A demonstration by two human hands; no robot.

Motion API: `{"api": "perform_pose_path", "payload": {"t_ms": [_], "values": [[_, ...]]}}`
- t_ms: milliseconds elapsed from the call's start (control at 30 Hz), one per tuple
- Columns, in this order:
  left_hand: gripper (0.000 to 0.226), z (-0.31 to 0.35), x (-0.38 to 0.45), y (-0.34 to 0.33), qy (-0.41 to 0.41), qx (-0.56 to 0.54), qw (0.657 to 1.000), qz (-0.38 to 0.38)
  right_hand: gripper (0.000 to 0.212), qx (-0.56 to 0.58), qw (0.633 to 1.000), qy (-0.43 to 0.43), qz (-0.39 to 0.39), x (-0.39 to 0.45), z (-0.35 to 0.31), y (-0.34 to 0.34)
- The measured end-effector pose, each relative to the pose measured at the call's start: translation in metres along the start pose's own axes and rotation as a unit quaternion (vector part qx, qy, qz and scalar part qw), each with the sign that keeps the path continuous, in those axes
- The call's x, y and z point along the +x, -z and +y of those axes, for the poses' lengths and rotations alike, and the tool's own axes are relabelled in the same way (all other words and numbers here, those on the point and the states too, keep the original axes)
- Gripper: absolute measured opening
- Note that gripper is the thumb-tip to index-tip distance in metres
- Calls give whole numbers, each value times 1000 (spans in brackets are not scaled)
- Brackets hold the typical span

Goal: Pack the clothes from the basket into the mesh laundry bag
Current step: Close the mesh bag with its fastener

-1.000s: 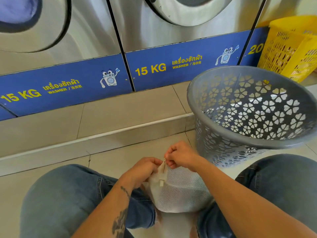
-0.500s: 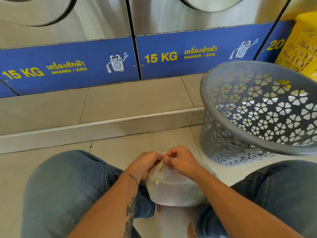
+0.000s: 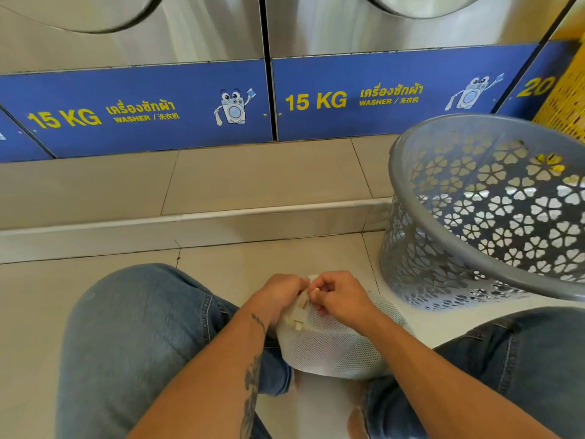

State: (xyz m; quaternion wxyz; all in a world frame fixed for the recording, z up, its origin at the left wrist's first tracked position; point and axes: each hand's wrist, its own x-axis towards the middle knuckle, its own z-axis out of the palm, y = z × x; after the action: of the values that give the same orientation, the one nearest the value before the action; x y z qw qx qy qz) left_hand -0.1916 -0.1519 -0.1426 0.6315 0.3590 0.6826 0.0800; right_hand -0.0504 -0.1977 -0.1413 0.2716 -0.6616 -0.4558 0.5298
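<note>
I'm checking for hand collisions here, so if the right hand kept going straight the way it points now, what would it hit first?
The right hand points leftward across the top of the mesh laundry bag, so it would most likely meet the left hand first. They already look nearly touching at the bag's closure, though depth between them is unclear.

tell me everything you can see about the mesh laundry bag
The mesh laundry bag is white, fine netted fabric, bulging and rounded as if stuffed. It rests on the tiled floor between the person's jeans-clad knees. A beige tab hangs at its gathered top, where the left hand and right hand both pinch it. The grey basket stands just right.
</note>
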Motion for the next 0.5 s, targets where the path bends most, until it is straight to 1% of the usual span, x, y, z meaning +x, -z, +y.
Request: {"api": "perform_pose_path", "payload": {"t_ms": [67, 133, 167, 233, 300, 367, 433, 500], "values": [[23, 1, -4, 2, 4, 7, 999, -31, 13, 37, 999, -6, -5, -1, 0, -2], [23, 2, -8, 7, 18, -11, 997, -72, 12, 79, 996, -25, -14, -1, -1, -1], [25, 2, -12, 10, 27, -22, 994, -99, 10, 101, 994, -39, -18, -1, -1, 1], [43, 2, -14, 13, 32, -25, 988, -147, 9, 142, 987, -70, -23, 0, -3, 3], [57, -2, -14, 14, 20, -19, 987, -157, 10, 149, 985, -81, -30, 0, -3, 5], [66, -6, -14, 13, 0, -21, 988, -156, 13, 137, 986, -79, -43, -2, -4, 6], [69, -9, -13, 11, -20, -14, 989, -143, 14, 122, 988, -79, -46, -5, -5, 6], [66, -11, -11, 10, -33, -8, 991, -129, 17, 91, 992, -75, -37, -7, -5, 8]]}}
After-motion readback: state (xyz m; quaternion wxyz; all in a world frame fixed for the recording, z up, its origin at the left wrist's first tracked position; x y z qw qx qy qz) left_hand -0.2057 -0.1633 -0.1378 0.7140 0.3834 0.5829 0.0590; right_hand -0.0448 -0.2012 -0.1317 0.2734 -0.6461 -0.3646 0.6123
